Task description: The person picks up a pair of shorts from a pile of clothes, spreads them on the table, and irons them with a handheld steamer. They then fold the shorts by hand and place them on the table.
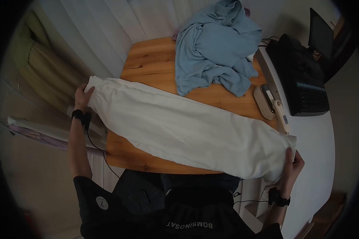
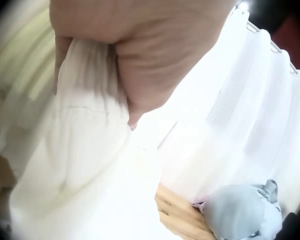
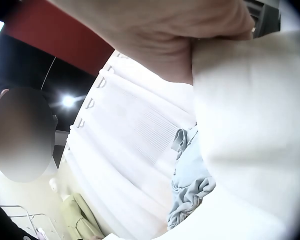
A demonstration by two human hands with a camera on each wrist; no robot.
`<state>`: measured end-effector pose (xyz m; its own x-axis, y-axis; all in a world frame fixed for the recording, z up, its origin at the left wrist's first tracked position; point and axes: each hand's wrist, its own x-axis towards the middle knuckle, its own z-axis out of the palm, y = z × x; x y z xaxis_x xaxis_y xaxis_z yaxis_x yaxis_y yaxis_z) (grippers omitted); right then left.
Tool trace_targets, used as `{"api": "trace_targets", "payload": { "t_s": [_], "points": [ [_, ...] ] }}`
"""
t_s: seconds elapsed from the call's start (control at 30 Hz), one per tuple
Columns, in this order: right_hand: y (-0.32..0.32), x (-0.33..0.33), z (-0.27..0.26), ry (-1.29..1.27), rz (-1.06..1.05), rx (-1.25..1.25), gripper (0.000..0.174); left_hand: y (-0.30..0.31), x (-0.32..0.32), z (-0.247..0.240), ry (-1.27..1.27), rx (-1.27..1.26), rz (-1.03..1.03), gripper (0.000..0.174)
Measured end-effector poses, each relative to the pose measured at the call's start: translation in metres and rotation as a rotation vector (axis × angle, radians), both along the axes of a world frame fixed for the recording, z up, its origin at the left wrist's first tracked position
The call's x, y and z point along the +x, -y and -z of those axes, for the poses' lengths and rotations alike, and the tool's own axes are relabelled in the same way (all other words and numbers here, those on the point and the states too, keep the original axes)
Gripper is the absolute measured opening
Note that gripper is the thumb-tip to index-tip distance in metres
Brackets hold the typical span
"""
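Note:
A pair of white trousers [image 1: 179, 119], folded lengthwise, stretches across the wooden table in the head view. My left hand [image 1: 83, 96] grips the gathered waist end at the left, past the table's edge. In the left wrist view the bunched waistband [image 2: 90, 75] runs up between thumb and fingers. At the other end my right hand [image 1: 293, 165] pinches the leg hems, thumb on top. The right wrist view shows the hem fabric [image 3: 250, 100] hanging from that hand, its fingertips hidden behind the cloth. The near edge of the trousers overhangs the table front at the right.
A crumpled light-blue garment [image 1: 217, 51] lies at the back of the wooden table [image 1: 147, 59]. To the right are a white box-shaped device [image 1: 264, 101], a pale handheld item [image 1: 282, 116] and a black machine [image 1: 297, 75] on a white desk [image 1: 313, 159]. White curtains [image 1: 95, 32] hang behind.

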<state>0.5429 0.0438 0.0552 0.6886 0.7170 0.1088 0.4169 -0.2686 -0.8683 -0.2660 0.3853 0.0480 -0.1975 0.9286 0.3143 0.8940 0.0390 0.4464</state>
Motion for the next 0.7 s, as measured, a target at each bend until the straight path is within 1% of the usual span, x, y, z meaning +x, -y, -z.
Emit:
{"api": "trace_targets", "payload": {
  "t_s": [0.03, 0.07, 0.13, 0.17, 0.23, 0.3, 0.33, 0.37, 0.43, 0.5, 0.57, 0.6, 0.67, 0.7],
  "points": [
    [-0.004, -0.003, 0.008, -0.031, 0.015, 0.040, 0.032, 0.007, 0.012, -0.001, -0.008, 0.038, -0.040, 0.047],
    [-0.006, -0.003, 0.010, -0.032, 0.007, 0.038, 0.032, 0.013, 0.028, -0.013, -0.009, 0.037, -0.049, 0.047],
    [-0.009, -0.004, 0.014, -0.132, -0.008, 0.090, 0.032, 0.028, 0.077, -0.058, -0.050, 0.053, -0.059, 0.044],
    [-0.011, -0.007, 0.013, -0.134, -0.013, 0.087, 0.032, 0.037, 0.101, -0.074, -0.052, 0.050, -0.064, 0.044],
    [-0.015, -0.016, 0.003, -0.186, -0.025, 0.126, 0.030, 0.050, 0.155, -0.101, -0.146, 0.054, -0.057, 0.041],
    [-0.019, -0.025, -0.008, -0.224, -0.035, 0.125, 0.030, 0.076, 0.218, -0.112, -0.278, 0.191, 0.032, 0.034],
    [-0.020, -0.028, -0.011, -0.265, -0.045, 0.126, 0.030, 0.091, 0.250, -0.115, -0.320, 0.199, 0.120, 0.029],
    [-0.020, -0.031, -0.012, -0.261, -0.052, 0.118, 0.030, 0.107, 0.282, -0.112, -0.361, 0.208, 0.208, 0.024],
    [-0.023, -0.034, -0.014, -0.293, -0.059, 0.166, 0.031, 0.138, 0.339, -0.085, -0.308, 0.161, 0.308, 0.021],
    [-0.022, -0.032, -0.011, -0.300, -0.056, 0.157, 0.031, 0.159, 0.379, -0.035, -0.329, 0.039, 0.456, 0.026],
    [-0.020, -0.032, -0.008, -0.308, -0.042, 0.150, 0.032, 0.175, 0.404, 0.020, -0.383, -0.254, 0.527, 0.044],
    [-0.020, -0.034, -0.009, -0.317, -0.064, 0.163, 0.032, 0.186, 0.407, 0.026, -0.381, -0.255, 0.533, 0.044],
    [-0.020, -0.037, -0.008, -0.328, -0.075, 0.176, 0.032, 0.197, 0.412, 0.029, -0.246, -0.114, 0.605, 0.061],
    [-0.018, -0.039, -0.006, -0.333, -0.092, 0.150, 0.032, 0.199, 0.410, 0.025, -0.248, -0.127, 0.611, 0.061]
  ]
}}
